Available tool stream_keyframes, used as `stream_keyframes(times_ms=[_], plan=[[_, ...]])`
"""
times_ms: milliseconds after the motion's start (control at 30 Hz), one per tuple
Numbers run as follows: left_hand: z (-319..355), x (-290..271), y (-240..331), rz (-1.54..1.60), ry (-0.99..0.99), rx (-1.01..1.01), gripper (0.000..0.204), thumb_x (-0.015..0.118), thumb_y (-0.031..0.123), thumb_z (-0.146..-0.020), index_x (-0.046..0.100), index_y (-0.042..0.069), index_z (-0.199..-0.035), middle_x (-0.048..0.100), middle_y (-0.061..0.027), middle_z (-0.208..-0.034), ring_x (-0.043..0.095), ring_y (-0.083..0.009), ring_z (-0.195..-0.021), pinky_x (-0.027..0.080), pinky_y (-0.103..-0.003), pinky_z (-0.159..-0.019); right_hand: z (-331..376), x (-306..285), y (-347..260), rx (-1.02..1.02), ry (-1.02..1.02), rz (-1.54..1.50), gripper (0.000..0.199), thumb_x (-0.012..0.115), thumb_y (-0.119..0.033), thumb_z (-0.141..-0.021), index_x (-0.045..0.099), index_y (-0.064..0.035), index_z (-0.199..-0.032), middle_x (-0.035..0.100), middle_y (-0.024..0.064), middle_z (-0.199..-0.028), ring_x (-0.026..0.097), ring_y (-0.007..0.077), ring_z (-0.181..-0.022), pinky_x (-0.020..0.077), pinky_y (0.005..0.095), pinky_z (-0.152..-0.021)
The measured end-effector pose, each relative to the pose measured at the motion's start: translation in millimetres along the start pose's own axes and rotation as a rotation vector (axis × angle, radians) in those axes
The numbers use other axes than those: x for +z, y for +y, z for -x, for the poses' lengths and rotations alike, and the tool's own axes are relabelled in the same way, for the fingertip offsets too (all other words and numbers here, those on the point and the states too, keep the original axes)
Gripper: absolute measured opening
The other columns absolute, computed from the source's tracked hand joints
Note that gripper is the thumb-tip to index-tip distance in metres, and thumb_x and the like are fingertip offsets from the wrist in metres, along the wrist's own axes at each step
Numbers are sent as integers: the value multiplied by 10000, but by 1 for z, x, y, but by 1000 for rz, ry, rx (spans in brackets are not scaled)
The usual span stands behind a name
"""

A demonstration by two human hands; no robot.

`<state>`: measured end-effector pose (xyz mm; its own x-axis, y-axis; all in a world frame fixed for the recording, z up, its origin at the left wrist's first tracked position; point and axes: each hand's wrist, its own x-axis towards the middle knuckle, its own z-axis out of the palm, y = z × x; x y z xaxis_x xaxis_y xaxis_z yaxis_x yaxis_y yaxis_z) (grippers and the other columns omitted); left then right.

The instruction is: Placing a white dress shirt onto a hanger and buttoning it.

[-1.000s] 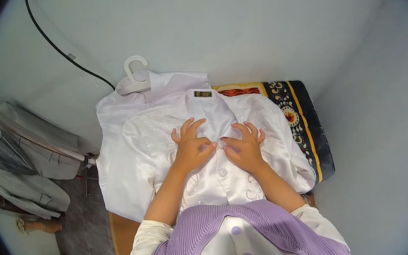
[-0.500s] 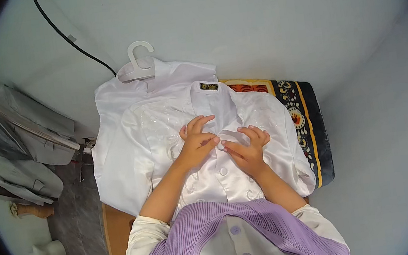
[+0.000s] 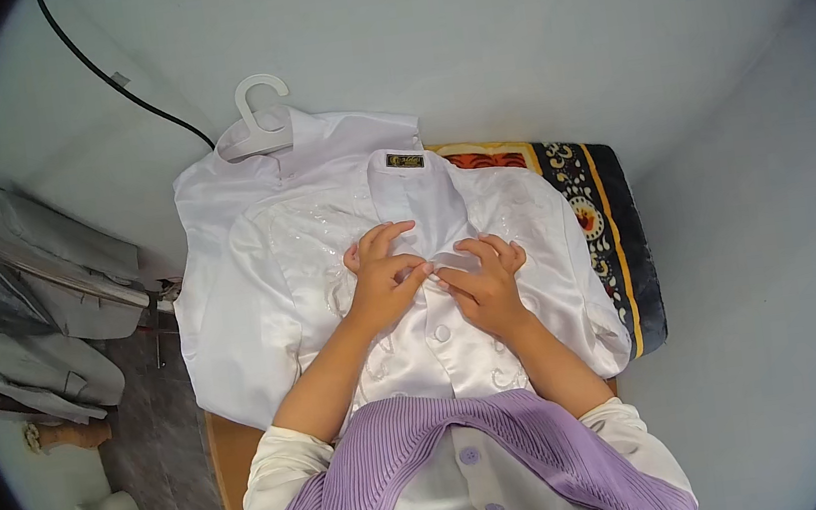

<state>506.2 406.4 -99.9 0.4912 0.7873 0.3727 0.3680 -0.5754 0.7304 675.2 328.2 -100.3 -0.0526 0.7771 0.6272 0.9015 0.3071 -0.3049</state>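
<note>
A white satin embroidered jacket (image 3: pixel 558 288) lies face up before me, its collar away from me and showing a dark label (image 3: pixel 404 161). My left hand (image 3: pixel 383 283) pinches the jacket's front edge between thumb and forefinger, the other fingers raised. From the other side my right hand (image 3: pixel 486 291) pinches the same spot, fingertips almost meeting the left ones. What lies right under the fingertips is mostly hidden. Just below them a round covered button (image 3: pixel 442 334) shows on the front. Above the hands the neck opening (image 3: pixel 412 204) spreads apart, showing pale lining.
Beneath and to the left lies another white satin garment (image 3: pixel 223 306) on a white hanger (image 3: pixel 264 135). A folded black, yellow and orange patterned blanket (image 3: pixel 635 259) sits at the right by the wall. Grey garments (image 3: pixel 34 333) hang from a rail at the left. A wooden table edge (image 3: pixel 225 457) shows.
Both hands have moved slightly up the jacket front, fingertips closer together. The button between the fingers earlier is now mostly covered. The whole view has shifted a little.
</note>
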Motion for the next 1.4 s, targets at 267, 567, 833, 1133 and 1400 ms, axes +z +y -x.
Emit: stream_keyframes(times_ms=[267, 567, 833, 1133, 1400], plan=[[-2, -2, 8, 112, -86, 41, 94, 706, 237, -768, 720, 144, -771, 471, -15, -1347, 278, -255, -1296, 115, -427, -1023, 13, 17, 2, 77, 179, 99, 209, 765, -300, -685, 705, -257, -881, 477, 31, -1211, 299, 286, -1231, 39, 529, -1007], [-5, -17, -10, -308, -25, -106, 320, 616, 345, -814, 677, 175, -1078, 340, -141, -1436, 187, -332, -1364, 2, -640, -1011, 7, -5, 16, 218, 268, 55, 262, 625, -83, -666, 667, -178, -907, 465, 62, -1180, 311, 313, -1209, 112, 490, -1015], [-3, -19, -8, -345, 215, -140, 300, 676, 275, -768, 587, 173, -1035, 429, -55, -1338, 310, -260, -1288, 87, -592, -1003, -15, -29, -7, 452, 248, -88, 356, 715, -154, -671, 630, -144, -1016, 463, 83, -1228, 317, 267, -1232, 153, 421, -1013], [34, -23, 60, -293, -329, 26, 282, 662, 376, -775, 698, 99, -745, 417, -148, -1380, 303, -314, -1306, 77, -631, -982, 29, -57, -29, 221, -137, -182, 105, 725, -194, -642, 691, -194, -741, 558, -14, -1119, 379, 282, -1200, 96, 560, -987], [52, -7, 38, -16, -154, -164, 201, 642, 288, -817, 705, 99, -789, 390, -122, -1407, 257, -284, -1324, 40, -577, -1016, 59, -26, -39, 192, -30, -31, 214, 780, -267, -639, 692, -213, -826, 549, -2, -1093, 387, 268, -1182, 107, 505, -980]])
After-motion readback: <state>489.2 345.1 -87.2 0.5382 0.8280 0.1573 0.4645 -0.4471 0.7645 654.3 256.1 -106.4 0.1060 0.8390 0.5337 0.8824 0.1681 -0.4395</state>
